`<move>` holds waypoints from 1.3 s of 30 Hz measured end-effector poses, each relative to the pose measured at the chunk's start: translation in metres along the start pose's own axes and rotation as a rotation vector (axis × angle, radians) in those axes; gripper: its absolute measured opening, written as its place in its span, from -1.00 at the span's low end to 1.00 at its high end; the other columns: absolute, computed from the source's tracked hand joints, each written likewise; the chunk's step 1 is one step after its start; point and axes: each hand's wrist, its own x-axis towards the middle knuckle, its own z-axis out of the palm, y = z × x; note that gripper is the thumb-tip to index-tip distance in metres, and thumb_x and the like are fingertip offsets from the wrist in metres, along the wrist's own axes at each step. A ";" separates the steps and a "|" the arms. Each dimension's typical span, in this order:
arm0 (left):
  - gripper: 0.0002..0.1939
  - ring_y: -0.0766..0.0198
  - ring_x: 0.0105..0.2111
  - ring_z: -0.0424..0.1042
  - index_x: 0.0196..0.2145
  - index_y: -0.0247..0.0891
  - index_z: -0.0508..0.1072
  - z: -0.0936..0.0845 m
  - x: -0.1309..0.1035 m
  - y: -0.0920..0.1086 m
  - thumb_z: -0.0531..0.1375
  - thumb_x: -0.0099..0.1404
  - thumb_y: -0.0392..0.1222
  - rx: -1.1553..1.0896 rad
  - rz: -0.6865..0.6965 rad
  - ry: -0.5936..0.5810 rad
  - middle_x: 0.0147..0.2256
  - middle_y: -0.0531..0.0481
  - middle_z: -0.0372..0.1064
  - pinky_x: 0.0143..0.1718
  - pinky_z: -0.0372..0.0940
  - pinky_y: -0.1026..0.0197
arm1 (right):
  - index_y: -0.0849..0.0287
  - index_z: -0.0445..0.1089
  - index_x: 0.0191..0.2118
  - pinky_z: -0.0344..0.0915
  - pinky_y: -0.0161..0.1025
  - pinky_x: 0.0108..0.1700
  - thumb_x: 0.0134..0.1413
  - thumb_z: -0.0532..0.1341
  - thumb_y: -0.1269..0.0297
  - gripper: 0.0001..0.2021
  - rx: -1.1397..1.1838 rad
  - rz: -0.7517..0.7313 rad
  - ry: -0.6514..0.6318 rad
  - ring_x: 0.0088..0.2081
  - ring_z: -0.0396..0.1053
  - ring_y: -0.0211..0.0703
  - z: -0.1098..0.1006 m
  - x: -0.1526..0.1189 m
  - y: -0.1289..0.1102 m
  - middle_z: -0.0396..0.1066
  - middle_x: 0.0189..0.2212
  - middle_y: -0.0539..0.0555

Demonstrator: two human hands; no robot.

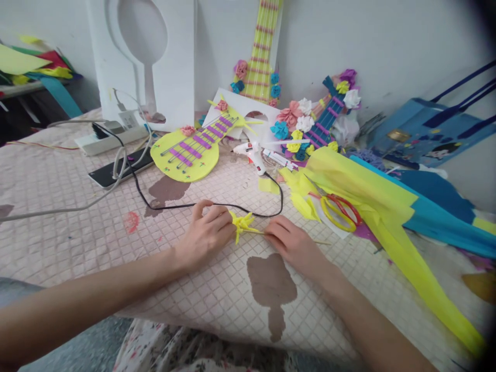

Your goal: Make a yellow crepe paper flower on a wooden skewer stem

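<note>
A yellow paper flower (pixel 243 222) sits on a thin stick (pixel 321 242) at the middle of the table. My left hand (pixel 209 232) has its fingers closed on the flower's left side. The fingers of my right hand (pixel 289 240) pinch the stick just right of the flower, and its thin end sticks out beyond that hand. Behind the hands runs a black cord (pixel 174 206) to a white glue gun (pixel 252 155). Red and yellow scissors (pixel 339 212) lie to the right on yellow crepe paper (pixel 360 181).
A yellow paper guitar (pixel 189 155) lies behind my left hand. A power strip (pixel 112 140) and a dark phone (pixel 120 169) are at the back left. Decorated guitars and white boards lean on the wall. A blue bag (pixel 430 134) stands at the back right.
</note>
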 end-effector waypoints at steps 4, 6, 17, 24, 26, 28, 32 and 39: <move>-0.86 0.23 -0.19 0.32 -0.35 -0.21 0.41 -0.002 -0.002 -0.004 0.09 0.32 -0.35 -0.042 0.005 0.031 -0.35 0.04 0.41 0.03 -0.02 -0.04 | 0.12 0.33 -0.22 0.33 -0.23 -0.23 0.22 0.05 0.36 -0.88 -0.052 0.086 0.093 -0.26 0.36 -0.20 -0.014 -0.022 0.024 0.36 -0.29 0.06; -0.88 0.23 -0.19 0.32 -0.34 -0.21 0.40 -0.003 -0.002 -0.006 0.10 0.31 -0.36 -0.060 0.023 0.037 -0.33 0.04 0.42 0.03 -0.02 -0.03 | 0.14 0.32 -0.26 0.31 -0.24 -0.28 0.21 0.06 0.34 -0.89 -0.122 0.233 0.187 -0.31 0.35 -0.19 -0.016 -0.031 0.036 0.37 -0.34 0.05; -0.89 0.25 -0.17 0.33 -0.28 -0.20 0.40 -0.007 -0.006 -0.025 0.09 0.34 -0.33 -0.134 0.096 0.028 -0.33 0.05 0.43 0.04 0.00 -0.02 | 0.14 0.32 -0.29 0.26 -0.15 -0.25 0.17 0.09 0.23 -0.87 -0.373 0.315 0.292 -0.27 0.34 -0.06 -0.019 0.010 0.052 0.36 -0.32 0.11; -0.86 0.25 -0.13 0.34 -0.31 -0.19 0.41 -0.018 -0.016 -0.034 0.08 0.35 -0.32 -0.153 0.127 0.039 -0.34 0.07 0.44 0.08 -0.05 0.00 | 0.25 0.38 -0.16 0.22 -0.02 -0.05 -0.08 0.28 0.11 -0.62 -0.195 0.314 0.230 -0.10 0.30 0.07 -0.008 0.139 0.089 0.37 -0.17 0.24; -0.84 0.27 -0.11 0.35 -0.30 -0.18 0.41 -0.021 -0.020 -0.037 0.05 0.37 -0.33 -0.147 0.142 0.025 -0.35 0.09 0.44 0.10 -0.08 0.00 | 0.30 0.41 -0.23 0.24 -0.09 -0.13 -0.17 0.32 0.11 -0.61 -0.074 0.373 0.093 -0.21 0.35 0.02 0.000 0.170 0.102 0.43 -0.29 0.20; -0.82 0.29 -0.11 0.35 -0.30 -0.17 0.40 -0.023 -0.024 -0.040 0.03 0.38 -0.32 -0.135 0.148 0.025 -0.35 0.11 0.44 0.12 -0.11 0.01 | 0.31 0.42 -0.25 0.26 -0.18 -0.24 -0.11 0.28 0.11 -0.65 -0.012 0.390 0.049 -0.32 0.37 -0.06 0.007 0.191 0.109 0.45 -0.38 0.13; -0.80 0.31 -0.11 0.36 -0.28 -0.17 0.40 -0.025 -0.028 -0.045 0.02 0.38 -0.36 -0.114 0.141 0.051 -0.32 0.13 0.46 0.13 -0.09 0.04 | 0.28 0.41 -0.26 0.25 -0.27 -0.35 0.05 0.17 0.09 -0.68 0.103 0.409 0.053 -0.41 0.36 -0.17 0.007 0.195 0.096 0.41 -0.48 0.04; -0.78 0.33 -0.11 0.38 -0.28 -0.16 0.40 -0.024 -0.027 -0.050 0.00 0.39 -0.37 -0.108 0.125 0.040 -0.32 0.13 0.46 0.14 -0.08 0.03 | 0.16 0.29 -0.57 0.25 -0.28 -0.43 0.11 0.13 0.03 -0.64 0.303 0.319 0.006 -0.51 0.32 -0.23 -0.044 0.121 0.027 0.32 -0.63 0.00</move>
